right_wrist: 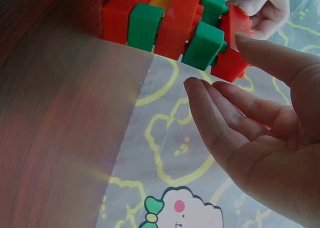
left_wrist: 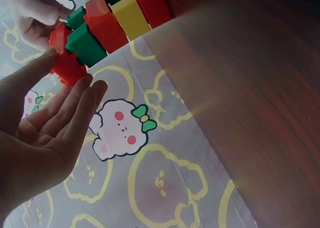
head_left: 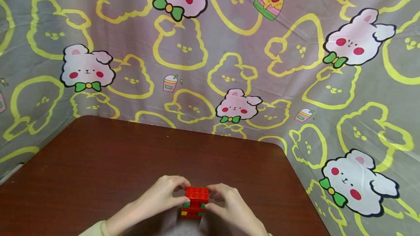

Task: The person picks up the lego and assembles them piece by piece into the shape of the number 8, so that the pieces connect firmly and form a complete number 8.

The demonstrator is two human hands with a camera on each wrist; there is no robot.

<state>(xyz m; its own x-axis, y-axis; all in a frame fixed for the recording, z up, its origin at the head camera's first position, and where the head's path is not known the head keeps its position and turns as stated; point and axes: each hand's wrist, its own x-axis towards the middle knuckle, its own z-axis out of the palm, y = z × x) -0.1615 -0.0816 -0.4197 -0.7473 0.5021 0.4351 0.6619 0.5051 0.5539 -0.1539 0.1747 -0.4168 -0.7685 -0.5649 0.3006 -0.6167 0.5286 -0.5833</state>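
A stack of toy building bricks (head_left: 193, 210) stands upright near the table's front edge. Its top is a long red brick (head_left: 197, 193) with rows of studs. Beneath that come two green bricks (right_wrist: 204, 45), a middle red brick (left_wrist: 107, 25), a yellow brick (left_wrist: 131, 18) beside a green brick (right_wrist: 145, 27), and a bottom red brick (left_wrist: 150, 5). My left hand (head_left: 162, 194) pinches one end of the top red brick, thumb in front and fingers behind. At the other end, my right hand (head_left: 231, 203) holds the same brick between thumb and fingers.
The dark brown wooden table (head_left: 131, 156) stretches away beyond the stack. A grey curtain (head_left: 193, 46) printed with yellow outlines and cartoon bunnies encloses its back and sides.
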